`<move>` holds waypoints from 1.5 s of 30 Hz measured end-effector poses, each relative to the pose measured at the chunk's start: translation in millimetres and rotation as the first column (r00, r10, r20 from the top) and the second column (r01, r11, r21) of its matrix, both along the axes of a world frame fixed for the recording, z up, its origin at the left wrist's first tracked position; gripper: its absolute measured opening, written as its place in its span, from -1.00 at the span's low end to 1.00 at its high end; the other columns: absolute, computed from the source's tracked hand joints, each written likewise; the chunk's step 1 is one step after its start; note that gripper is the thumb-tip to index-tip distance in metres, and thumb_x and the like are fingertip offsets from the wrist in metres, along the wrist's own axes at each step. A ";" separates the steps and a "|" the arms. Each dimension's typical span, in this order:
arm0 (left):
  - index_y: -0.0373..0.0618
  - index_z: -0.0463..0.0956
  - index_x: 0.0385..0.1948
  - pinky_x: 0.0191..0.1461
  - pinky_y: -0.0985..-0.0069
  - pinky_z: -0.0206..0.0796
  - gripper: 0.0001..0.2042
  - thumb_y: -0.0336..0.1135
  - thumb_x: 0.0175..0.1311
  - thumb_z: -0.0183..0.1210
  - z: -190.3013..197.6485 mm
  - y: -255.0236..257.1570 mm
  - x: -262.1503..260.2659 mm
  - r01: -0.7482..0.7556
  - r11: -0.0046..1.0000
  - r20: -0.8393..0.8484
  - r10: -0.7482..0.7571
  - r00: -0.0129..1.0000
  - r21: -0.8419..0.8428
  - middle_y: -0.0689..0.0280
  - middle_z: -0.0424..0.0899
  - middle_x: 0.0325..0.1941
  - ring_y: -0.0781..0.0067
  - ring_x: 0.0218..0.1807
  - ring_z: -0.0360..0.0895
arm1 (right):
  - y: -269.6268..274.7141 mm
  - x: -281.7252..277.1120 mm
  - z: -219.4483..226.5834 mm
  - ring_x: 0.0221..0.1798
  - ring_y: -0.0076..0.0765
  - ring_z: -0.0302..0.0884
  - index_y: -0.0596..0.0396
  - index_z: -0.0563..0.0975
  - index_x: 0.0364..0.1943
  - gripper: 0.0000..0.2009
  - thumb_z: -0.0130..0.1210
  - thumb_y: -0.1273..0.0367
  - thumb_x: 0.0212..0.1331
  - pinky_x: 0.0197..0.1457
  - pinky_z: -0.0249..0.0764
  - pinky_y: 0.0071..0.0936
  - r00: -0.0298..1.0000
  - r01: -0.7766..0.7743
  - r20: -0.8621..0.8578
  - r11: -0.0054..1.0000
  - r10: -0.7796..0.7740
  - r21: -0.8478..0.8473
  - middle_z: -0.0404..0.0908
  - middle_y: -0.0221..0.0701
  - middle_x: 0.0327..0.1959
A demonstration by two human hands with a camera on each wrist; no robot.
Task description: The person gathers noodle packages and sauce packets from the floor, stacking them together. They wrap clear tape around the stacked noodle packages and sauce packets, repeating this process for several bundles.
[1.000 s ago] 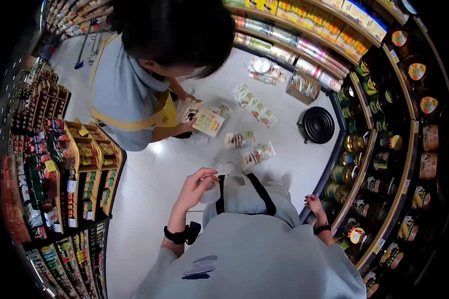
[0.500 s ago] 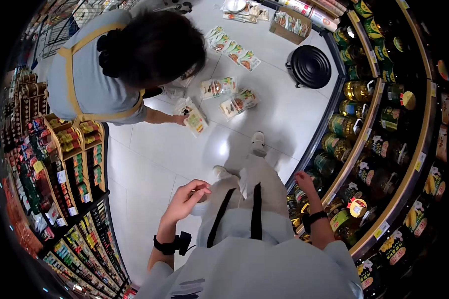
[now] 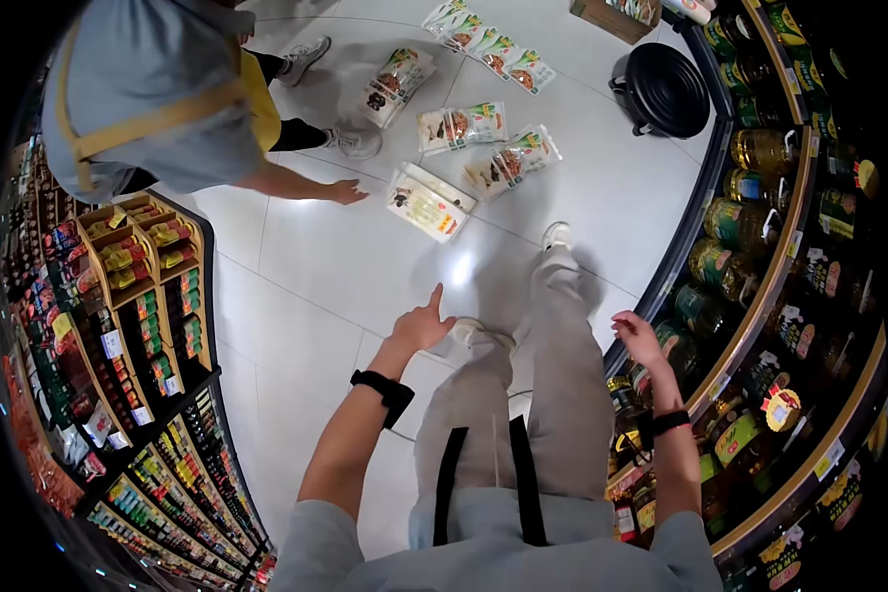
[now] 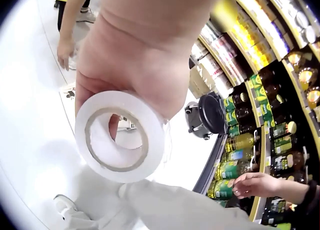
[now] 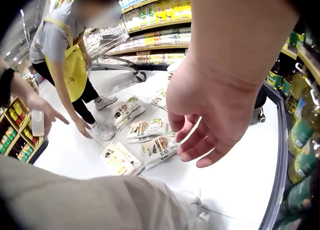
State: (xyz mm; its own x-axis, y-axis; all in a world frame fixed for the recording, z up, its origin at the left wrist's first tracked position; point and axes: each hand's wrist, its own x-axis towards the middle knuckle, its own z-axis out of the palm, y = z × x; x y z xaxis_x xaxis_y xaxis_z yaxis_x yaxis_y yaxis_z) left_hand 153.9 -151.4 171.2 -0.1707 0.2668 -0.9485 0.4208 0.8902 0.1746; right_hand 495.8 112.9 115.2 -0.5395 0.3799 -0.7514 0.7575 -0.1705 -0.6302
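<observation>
My left hand holds a wide roll of clear tape under the palm. Part of a finger shows through the tape's ring. In the head view the index finger points forward toward flat packs lying on the floor, well short of them. My right hand hangs near the oil shelf with loosely bent fingers and nothing in it. Beyond the pale packs lie several clear food packs. Another person's hand reaches out beside the pale packs.
The other person, in a yellow apron, stoops at the left. A black round wheeled stand and a cardboard box are on the floor at back right. Shelves of oil bottles curve along the right; a wooden display rack stands left.
The other person has set the pale packs on the floor and drawn the hand back from them. My left index finger has straightened to point forward. The head view has tilted further down.
</observation>
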 end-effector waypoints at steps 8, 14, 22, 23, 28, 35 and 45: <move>0.12 -0.46 0.30 0.02 0.18 0.30 -0.16 0.03 0.11 -0.05 -74.4 18.7 -76.7 -0.044 0.982 -0.128 0.020 0.992 -0.186 -0.01 0.54 -0.10 0.00 -0.04 0.48 | 121.6 -26.4 -46.5 -0.42 -0.52 0.44 0.18 0.47 -0.26 -0.86 -0.01 0.51 0.07 -0.29 0.39 -0.57 0.991 -0.129 0.042 0.990 0.127 0.050 0.53 -0.36 -0.47; 0.05 0.05 0.25 0.06 0.20 0.28 -0.37 0.04 0.12 -0.07 -106.1 137.8 -119.3 0.088 0.951 -0.039 -0.104 0.994 -0.297 0.13 0.54 -0.04 0.14 0.00 0.48 | 246.7 -110.3 -97.3 -0.33 -0.28 0.53 0.08 0.48 -0.24 -0.82 0.02 0.36 0.06 -0.24 0.43 -0.41 0.967 -0.192 0.193 0.975 0.168 0.112 0.56 -0.29 -0.40; -0.02 0.41 -0.11 -0.08 0.26 0.32 -0.59 0.04 0.14 -0.08 -72.3 392.8 -84.4 -0.313 0.894 0.272 0.229 0.934 0.321 0.10 0.59 -0.25 0.10 -0.14 0.52 | 324.8 -276.6 -99.9 -0.36 -0.50 0.47 0.14 0.47 -0.26 -0.84 0.01 0.39 0.10 -0.27 0.40 -0.55 0.998 -0.037 -0.048 0.998 0.040 0.048 0.52 -0.39 -0.45; -0.04 0.41 -0.13 -0.14 0.29 0.32 -0.63 -0.01 0.16 -0.05 -62.2 411.2 -82.7 -0.433 0.835 0.361 0.309 0.880 0.340 0.14 0.60 -0.32 0.14 -0.21 0.53 | 321.7 -297.1 -95.4 -0.39 -0.57 0.43 0.16 0.47 -0.27 -0.85 0.00 0.39 0.12 -0.28 0.38 -0.59 0.989 0.060 -0.132 0.993 -0.073 -0.099 0.50 -0.43 -0.47; -0.18 0.40 -0.25 -0.16 0.28 0.30 -0.65 -0.05 0.21 -0.12 -65.4 419.6 -72.4 -0.554 0.739 0.332 0.449 0.829 0.384 0.07 0.57 -0.34 0.09 -0.24 0.52 | 300.5 -332.4 -49.8 -0.50 -0.65 0.28 0.16 0.43 -0.36 -0.89 -0.13 0.44 0.22 -0.44 0.25 -0.70 0.918 0.224 -0.239 0.912 -0.315 -0.343 0.39 -0.53 -0.53; -0.16 0.35 -0.06 0.06 0.18 0.24 -0.50 0.08 0.20 -0.21 -105.8 269.7 -78.4 -0.089 0.916 0.104 0.052 0.993 0.390 -0.04 0.50 -0.08 -0.05 0.00 0.42 | 272.9 -232.1 -127.7 -0.52 -0.49 0.49 0.13 0.47 -0.42 -0.93 -0.05 0.47 0.08 -0.45 0.45 -0.53 0.993 -0.101 -0.035 0.975 0.110 0.197 0.52 -0.37 -0.57; -0.13 0.52 -0.32 -0.18 0.21 0.35 -0.70 -0.13 0.20 -0.09 -181.6 38.0 -114.9 0.080 0.710 -0.129 0.014 0.992 0.700 0.08 0.59 -0.32 0.14 -0.25 0.54 | 252.2 -148.5 -187.5 -0.42 -0.17 0.55 0.09 0.53 -0.50 -0.82 -0.11 0.36 0.03 -0.33 0.46 -0.30 0.811 -0.580 0.199 0.714 0.550 0.392 0.58 -0.23 -0.51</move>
State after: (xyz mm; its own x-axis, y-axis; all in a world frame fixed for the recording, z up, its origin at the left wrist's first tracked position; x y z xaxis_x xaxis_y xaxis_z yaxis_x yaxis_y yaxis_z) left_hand 38.9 -113.3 -10.4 -0.2441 0.8547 -0.4582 0.5066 0.5153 0.6913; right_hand 347.3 365.1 -72.2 -0.7132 0.3002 -0.6334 0.6672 0.5678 -0.4822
